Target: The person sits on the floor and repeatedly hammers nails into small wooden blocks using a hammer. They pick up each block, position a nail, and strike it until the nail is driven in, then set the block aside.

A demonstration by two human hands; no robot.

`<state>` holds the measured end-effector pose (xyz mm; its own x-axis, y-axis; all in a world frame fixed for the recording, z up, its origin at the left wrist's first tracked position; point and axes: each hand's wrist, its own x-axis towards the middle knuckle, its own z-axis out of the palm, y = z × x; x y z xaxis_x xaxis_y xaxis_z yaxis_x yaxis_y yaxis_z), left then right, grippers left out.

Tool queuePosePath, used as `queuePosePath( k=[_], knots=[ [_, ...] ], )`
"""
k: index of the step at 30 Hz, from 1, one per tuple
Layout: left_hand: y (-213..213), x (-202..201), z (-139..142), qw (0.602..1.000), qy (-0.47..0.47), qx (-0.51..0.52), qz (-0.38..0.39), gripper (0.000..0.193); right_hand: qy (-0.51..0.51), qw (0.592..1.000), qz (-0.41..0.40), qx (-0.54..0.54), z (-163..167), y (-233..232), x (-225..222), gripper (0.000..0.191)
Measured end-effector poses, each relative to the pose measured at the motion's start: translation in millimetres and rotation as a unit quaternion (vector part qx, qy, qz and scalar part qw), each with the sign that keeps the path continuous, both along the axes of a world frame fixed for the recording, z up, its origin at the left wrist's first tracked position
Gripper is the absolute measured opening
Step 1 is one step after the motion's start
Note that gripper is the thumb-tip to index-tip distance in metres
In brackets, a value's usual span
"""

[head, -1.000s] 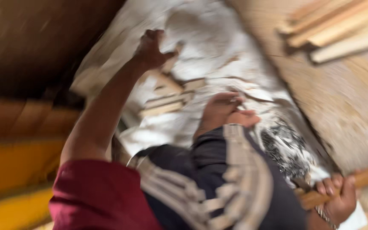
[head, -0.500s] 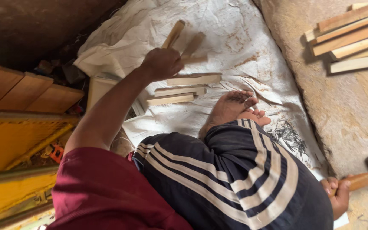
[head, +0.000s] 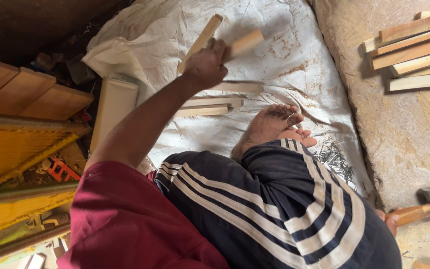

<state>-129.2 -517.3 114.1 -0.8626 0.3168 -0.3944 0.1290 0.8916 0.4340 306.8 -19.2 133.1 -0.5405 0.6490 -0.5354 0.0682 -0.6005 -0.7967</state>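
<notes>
Left hand [head: 206, 64]: grip closed around two pale wooden sticks [head: 201, 38], raised over the white woven sack [head: 294, 60] at 12 o'clock.
Right hand [head: 390, 220]: mostly hidden at 4 o'clock, wrapped on the wooden-handled steel hammer [head: 426, 209].
Handling: sticks look light, stiff, splintery; best held mid-length.
Nearby: loose dark nails [head: 335, 162] by the bare foot [head: 269, 124].

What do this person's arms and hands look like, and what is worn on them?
The left hand is bare, no glove or ring showing, its forearm bare up to a short maroon sleeve. Only a sliver of the right hand shows past the dark white-striped trousers.
</notes>
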Motion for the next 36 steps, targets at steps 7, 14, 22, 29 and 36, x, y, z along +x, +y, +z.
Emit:
queuePosePath(
  k=[7, 14, 22, 29, 36],
  knots=[
    [21.3, 36.6, -15.0, 0.984, 0.073, -0.028, -0.157, 0.053, 0.005, 1.0, 0.003, 0.01, 4.9, -1.5, -7.8, 0.043],
    [-16.9, 49.3, 2.0, 0.981, 0.048, 0.009, -0.189, 0.044, 0.004, 1.0, 0.006, 0.016, 4.3, -8.8, -12.1, 0.043],
    [-28.8, 105.6, 9.4, 0.986, 0.066, -0.051, -0.144, 0.062, 0.004, 1.0, 0.002, 0.026, 12.5, -14.0, -13.4, 0.043],
    [-11.4, 91.9, 22.2, 0.988, -0.054, -0.094, -0.11, 0.049, 0.006, 0.999, -0.015, 0.036, 24.0, -28.2, -16.5, 0.043],
    [-11.5, 103.0, 22.8, 0.991, -0.089, -0.075, -0.062, 0.05, 0.078, 0.996, -0.038, -0.033, 18.3, -26.9, -12.2, 0.036]
  ],
)
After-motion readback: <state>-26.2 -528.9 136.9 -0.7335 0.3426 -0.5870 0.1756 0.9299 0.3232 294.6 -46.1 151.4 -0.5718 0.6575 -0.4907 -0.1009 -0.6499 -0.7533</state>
